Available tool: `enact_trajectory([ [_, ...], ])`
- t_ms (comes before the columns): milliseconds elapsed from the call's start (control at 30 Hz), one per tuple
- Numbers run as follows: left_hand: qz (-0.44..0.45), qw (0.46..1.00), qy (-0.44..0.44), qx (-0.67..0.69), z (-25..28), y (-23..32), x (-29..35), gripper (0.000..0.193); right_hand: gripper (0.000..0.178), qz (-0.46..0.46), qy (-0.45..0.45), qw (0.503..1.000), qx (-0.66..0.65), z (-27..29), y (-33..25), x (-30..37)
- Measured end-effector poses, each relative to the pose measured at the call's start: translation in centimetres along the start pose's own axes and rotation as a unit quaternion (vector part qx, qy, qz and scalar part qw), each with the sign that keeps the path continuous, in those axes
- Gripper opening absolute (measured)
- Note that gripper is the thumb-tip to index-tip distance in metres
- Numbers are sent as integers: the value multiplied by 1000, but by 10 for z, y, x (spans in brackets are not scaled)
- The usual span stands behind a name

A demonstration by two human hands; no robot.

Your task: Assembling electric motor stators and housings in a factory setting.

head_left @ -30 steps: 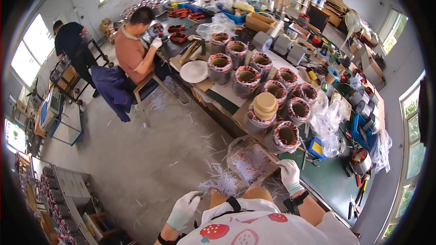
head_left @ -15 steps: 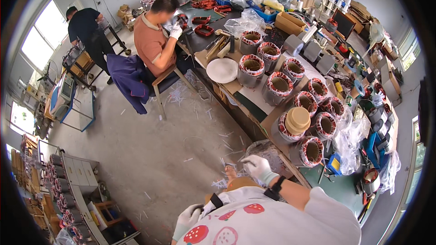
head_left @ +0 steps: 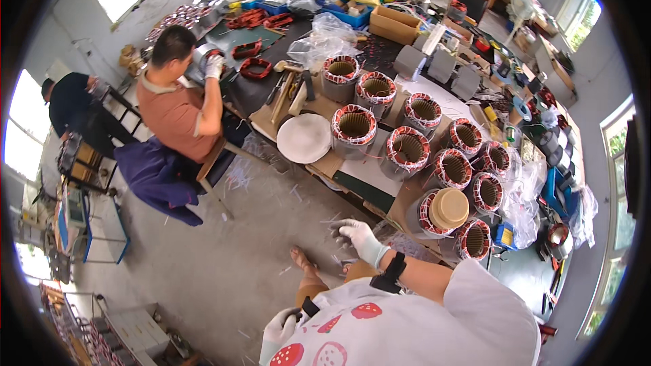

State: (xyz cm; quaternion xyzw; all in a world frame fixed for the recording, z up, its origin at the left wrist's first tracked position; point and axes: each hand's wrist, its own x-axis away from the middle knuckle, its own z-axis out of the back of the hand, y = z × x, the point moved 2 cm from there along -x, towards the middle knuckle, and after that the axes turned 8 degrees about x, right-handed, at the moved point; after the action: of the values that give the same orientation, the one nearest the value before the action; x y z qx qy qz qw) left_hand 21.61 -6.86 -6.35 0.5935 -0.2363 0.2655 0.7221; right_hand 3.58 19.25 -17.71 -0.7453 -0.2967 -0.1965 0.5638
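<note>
My right hand point(head_left: 363, 240), in a white glove with dark fingertips, hangs over the floor by the near edge of the workbench. Its fingers are loosely bent and apart, and nothing shows in them. My left hand point(head_left: 279, 331), gloved alike, is low beside my waist; its fingers are partly hidden. Nearest to my right hand on the bench are several grey motor stators with red-and-white laced windings, among them one stator point(head_left: 405, 152). A tan stepped round block point(head_left: 448, 209) sits on top of another stator. Neither hand touches them.
A seated co-worker point(head_left: 178, 105) handles a stator at the bench's left end, a dark jacket point(head_left: 156, 176) on the chair. Another person point(head_left: 78, 108) bends over a rack. A round white disc point(head_left: 304, 138) and mallets point(head_left: 298, 98) lie on the bench; paper scraps litter the floor.
My view has turned and moved forward along the bench, so stators and co-worker appear shifted left. My right hand has swung a little forward and left. The co-worker has lowered the stator slightly.
</note>
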Motion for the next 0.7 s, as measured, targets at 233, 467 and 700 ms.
enact_trajectory([
  [233,-102,992,-69,-36,74,102,-132,31,30,152,44,986,54,-8,-162,-8],
  [467,-147,972,-150,-110,109,213,-232,30,43,296,98,884,347,-11,-410,64],
  [700,-157,973,-117,-119,88,299,-314,28,41,338,48,851,399,-6,-648,-11],
])
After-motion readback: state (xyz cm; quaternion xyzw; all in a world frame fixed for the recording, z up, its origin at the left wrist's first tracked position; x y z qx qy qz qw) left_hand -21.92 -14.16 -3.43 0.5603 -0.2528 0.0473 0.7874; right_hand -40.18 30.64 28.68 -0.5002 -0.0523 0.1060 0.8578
